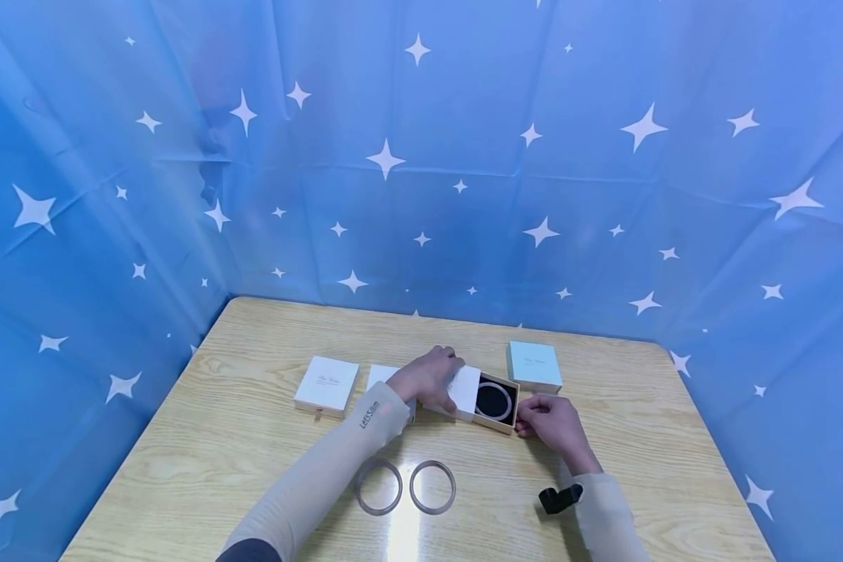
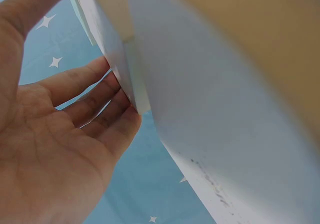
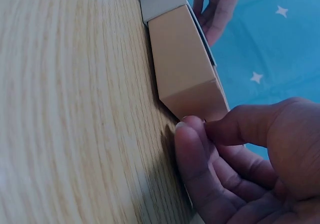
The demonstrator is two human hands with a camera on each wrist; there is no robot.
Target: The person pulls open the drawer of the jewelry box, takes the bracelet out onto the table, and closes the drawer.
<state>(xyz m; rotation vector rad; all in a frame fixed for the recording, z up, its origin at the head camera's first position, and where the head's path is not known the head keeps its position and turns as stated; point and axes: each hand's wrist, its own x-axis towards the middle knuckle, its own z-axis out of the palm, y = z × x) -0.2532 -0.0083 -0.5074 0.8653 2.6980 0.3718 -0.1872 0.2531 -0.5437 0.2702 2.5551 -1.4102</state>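
A white drawer-style box lies right of the table's middle, its cardboard drawer [image 1: 492,424] pulled partway out of the white sleeve [image 1: 467,389]. Inside, a pale bangle [image 1: 510,402] rests on black lining. My left hand [image 1: 432,378] grips the sleeve, thumb on the near side and fingers on the far side; the fingertips [image 2: 131,118] press its wall in the left wrist view. My right hand [image 1: 553,421] pinches at the drawer's end with thumb and forefinger; whatever small tab is between them is mostly hidden. Brown drawer sides [image 3: 180,53] show in the right wrist view.
Two loose bangles, one at left [image 1: 401,485] and one at right [image 1: 453,488], lie near the front. A white box [image 1: 326,382] stands far left, another white box [image 1: 382,375] is partly behind my left arm, and a light-blue box [image 1: 535,363] sits at the back right.
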